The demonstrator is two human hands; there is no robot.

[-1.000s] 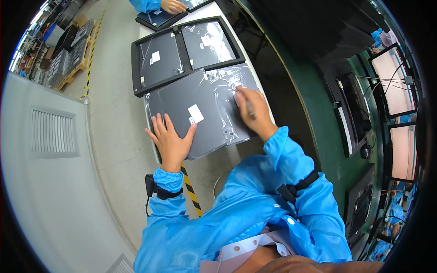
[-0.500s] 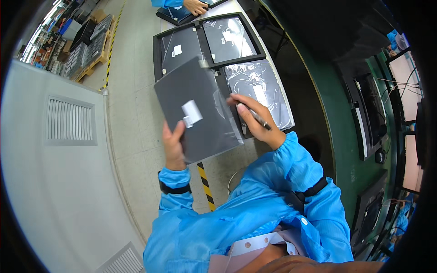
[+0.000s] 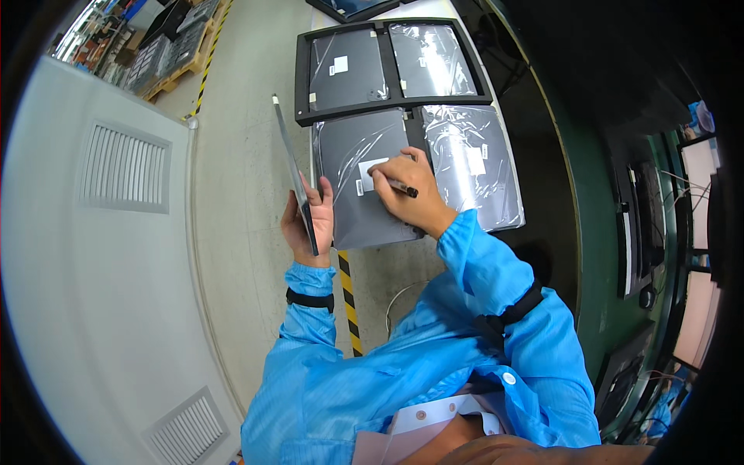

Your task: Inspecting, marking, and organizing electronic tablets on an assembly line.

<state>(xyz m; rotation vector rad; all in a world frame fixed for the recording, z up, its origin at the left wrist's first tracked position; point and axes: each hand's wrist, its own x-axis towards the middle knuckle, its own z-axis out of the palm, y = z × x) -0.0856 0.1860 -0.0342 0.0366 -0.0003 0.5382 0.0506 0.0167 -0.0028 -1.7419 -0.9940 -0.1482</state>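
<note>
My left hand (image 3: 311,222) grips a thin grey flat panel (image 3: 293,172) by its lower end and holds it upright, edge-on to me, out over the floor left of the table. My right hand (image 3: 404,192) holds a dark pen (image 3: 403,187) and rests on the white label (image 3: 373,172) of a grey panel wrapped in clear film (image 3: 363,175) that lies flat on the table. A second film-wrapped panel (image 3: 471,164) lies just to its right.
A black tray (image 3: 304,91) farther along the table holds two more wrapped panels. Yellow-black hazard tape (image 3: 348,298) runs on the floor by the table edge. A white wall with vents (image 3: 124,167) stands at left, pallets (image 3: 167,58) lie at far left, and green racks with monitors (image 3: 643,225) stand at right.
My left hand has swung the lifted panel from facing me to upright and edge-on at the left. A wrapped grey panel now shows beneath, and my right hand with the pen has moved onto its label.
</note>
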